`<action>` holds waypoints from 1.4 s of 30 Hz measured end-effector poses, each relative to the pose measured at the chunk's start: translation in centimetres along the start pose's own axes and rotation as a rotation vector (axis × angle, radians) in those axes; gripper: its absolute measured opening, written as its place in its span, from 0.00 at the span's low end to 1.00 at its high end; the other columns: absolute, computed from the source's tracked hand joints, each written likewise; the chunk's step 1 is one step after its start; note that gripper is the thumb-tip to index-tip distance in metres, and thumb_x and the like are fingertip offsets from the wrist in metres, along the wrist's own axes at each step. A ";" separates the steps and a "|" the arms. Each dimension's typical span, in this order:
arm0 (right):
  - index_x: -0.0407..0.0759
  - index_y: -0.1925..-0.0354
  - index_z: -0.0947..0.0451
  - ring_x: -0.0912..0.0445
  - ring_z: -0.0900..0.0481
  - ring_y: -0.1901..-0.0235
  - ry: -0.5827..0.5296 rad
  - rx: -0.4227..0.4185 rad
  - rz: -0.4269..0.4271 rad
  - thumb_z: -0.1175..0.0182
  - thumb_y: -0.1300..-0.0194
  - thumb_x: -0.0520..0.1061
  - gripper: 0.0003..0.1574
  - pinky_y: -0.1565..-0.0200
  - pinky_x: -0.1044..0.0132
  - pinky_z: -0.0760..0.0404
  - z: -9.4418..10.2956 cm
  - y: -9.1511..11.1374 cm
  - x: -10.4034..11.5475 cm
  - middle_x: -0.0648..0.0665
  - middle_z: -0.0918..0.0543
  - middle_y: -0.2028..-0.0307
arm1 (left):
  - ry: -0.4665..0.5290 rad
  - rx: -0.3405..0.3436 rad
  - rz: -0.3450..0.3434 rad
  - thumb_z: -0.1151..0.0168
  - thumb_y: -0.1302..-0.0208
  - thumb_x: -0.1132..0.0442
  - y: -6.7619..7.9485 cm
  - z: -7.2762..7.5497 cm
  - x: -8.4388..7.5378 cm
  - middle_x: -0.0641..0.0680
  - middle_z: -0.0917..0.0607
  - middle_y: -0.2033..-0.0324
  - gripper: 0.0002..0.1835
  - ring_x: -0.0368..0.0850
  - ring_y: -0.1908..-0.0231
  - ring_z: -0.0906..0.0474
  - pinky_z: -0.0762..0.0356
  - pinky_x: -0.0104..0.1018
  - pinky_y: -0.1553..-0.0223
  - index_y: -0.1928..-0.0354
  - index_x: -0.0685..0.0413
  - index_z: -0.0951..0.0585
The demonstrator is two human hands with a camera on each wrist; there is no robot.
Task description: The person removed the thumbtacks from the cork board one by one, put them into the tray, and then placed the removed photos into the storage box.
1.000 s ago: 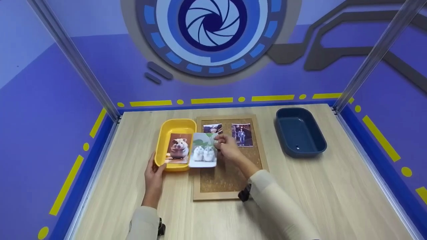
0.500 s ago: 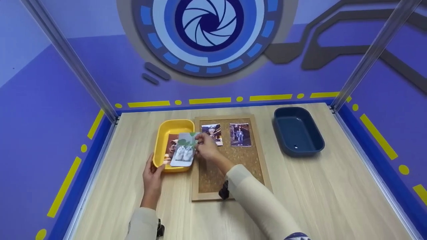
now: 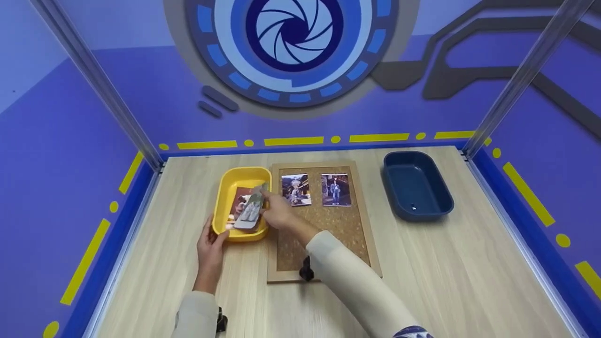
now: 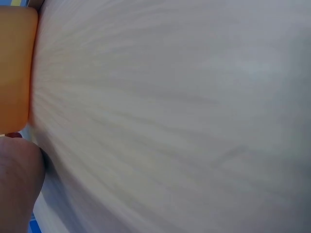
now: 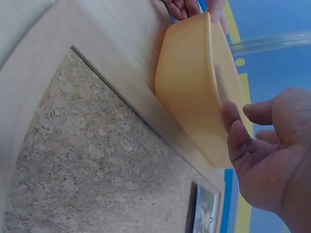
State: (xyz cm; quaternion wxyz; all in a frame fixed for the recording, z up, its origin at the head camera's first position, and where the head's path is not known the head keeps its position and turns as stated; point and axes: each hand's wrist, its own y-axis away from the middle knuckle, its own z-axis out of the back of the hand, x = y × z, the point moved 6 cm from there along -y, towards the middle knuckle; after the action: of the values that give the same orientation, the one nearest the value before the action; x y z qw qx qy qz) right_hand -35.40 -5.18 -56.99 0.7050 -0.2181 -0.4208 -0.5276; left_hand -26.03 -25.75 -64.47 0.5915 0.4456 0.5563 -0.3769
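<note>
Inside the yellow tray [image 3: 230, 180] lies a photo of a brown-and-white hamster [image 3: 239, 201], partly covered. Over it, tilted, is a second photo of two white hamsters among green leaves [image 3: 250, 212]. My right hand [image 3: 281, 212] pinches that tilted photo at its right edge, fingers reaching past the tray's right rim. In the right wrist view the right hand [image 5: 272, 155] has its fingertips beyond the rim, and the photo is mostly hidden. My left hand [image 3: 210, 251] grips the tray's near left corner, thumb at the rim.
A framed cork board [image 3: 324, 244] lies right of the tray, touching or nearly touching it. Two photos of people, one left [image 3: 296, 189] and one right [image 3: 336, 189], lie on its upper part. A dark blue tray [image 3: 418, 188] holding a tiny shiny piece stands farther right.
My right hand has carried the white-hamster photo left from beside the yellow tray and lowered it, tilting, into the tray. The left hand keeps its grip on the corner.
</note>
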 end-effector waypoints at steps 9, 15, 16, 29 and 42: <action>0.45 0.16 0.44 0.58 0.25 0.77 0.155 0.067 0.003 0.40 0.22 0.45 0.44 0.76 0.67 0.24 -0.3 1.0 0.5 0.40 0.15 0.37 | -0.032 -0.010 0.026 0.42 0.21 0.65 -0.2 0.1 0.1 0.51 0.42 0.14 0.40 0.47 0.17 0.42 0.38 0.38 0.18 0.13 0.43 0.46; 0.41 0.15 0.48 0.56 0.18 0.56 0.222 0.078 -0.021 0.41 0.20 0.51 0.47 0.62 0.66 0.17 -0.5 1.4 0.3 0.39 0.25 0.24 | -0.033 -0.011 0.048 0.42 0.20 0.63 -0.1 -0.1 0.3 0.47 0.42 0.14 0.39 0.44 0.16 0.43 0.41 0.43 0.16 0.13 0.40 0.46; 0.41 0.15 0.47 0.55 0.18 0.52 0.223 0.080 -0.023 0.41 0.20 0.52 0.47 0.59 0.66 0.16 -0.6 1.5 0.3 0.39 0.27 0.22 | -0.035 -0.007 0.053 0.43 0.20 0.62 -0.1 -0.1 0.3 0.47 0.43 0.14 0.39 0.44 0.16 0.43 0.41 0.43 0.16 0.13 0.40 0.46; 0.46 0.16 0.42 0.53 0.21 0.31 0.165 0.066 0.054 0.43 0.20 0.53 0.42 0.28 0.57 0.22 -0.6 1.9 0.3 0.42 0.30 0.20 | -0.028 -0.001 0.083 0.43 0.19 0.61 -0.1 0.0 0.4 0.44 0.44 0.14 0.40 0.40 0.17 0.43 0.40 0.40 0.16 0.13 0.37 0.48; 0.43 0.24 0.30 0.47 0.14 0.47 0.201 -0.108 0.352 0.42 0.21 0.43 0.31 0.42 0.54 0.12 4.9 5.1 -1.1 0.37 0.17 0.35 | -0.014 -0.008 0.083 0.43 0.19 0.60 0.0 0.2 0.6 0.41 0.45 0.14 0.40 0.38 0.16 0.46 0.41 0.38 0.17 0.13 0.37 0.47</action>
State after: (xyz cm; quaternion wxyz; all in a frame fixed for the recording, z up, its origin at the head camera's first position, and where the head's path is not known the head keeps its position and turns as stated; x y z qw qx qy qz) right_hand -32.51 0.93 -54.52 0.8119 -0.2721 -0.2748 -0.4373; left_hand -25.95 -25.92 -65.05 0.6124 0.4633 0.5346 -0.3529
